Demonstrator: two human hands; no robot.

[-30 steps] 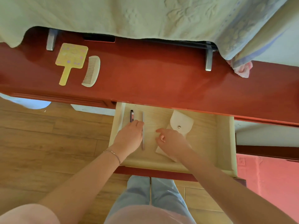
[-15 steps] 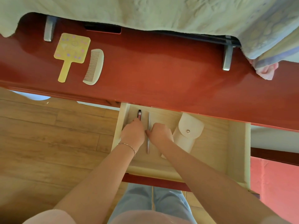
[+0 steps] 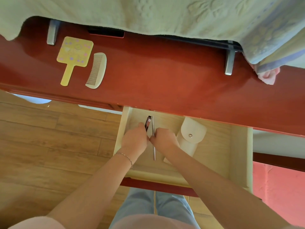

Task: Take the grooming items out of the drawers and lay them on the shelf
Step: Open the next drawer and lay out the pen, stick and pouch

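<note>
Both hands are down in the open drawer [image 3: 237, 146], knuckles nearly touching; the left hand [image 3: 134, 141] has its fingers curled round the lower end of a dark pen-like stick [image 3: 148, 122], whose tip pokes out beyond the fingers; the right hand [image 3: 164, 139] curls over a thin metal rod [image 3: 154, 152], which runs under it and shows at both ends; a white pouch [image 3: 191, 134] lies just right of that hand; on the red shelf [image 3: 165, 76] a yellow mirror [image 3: 74, 55] and a comb [image 3: 97, 70] lie side by side.
</note>
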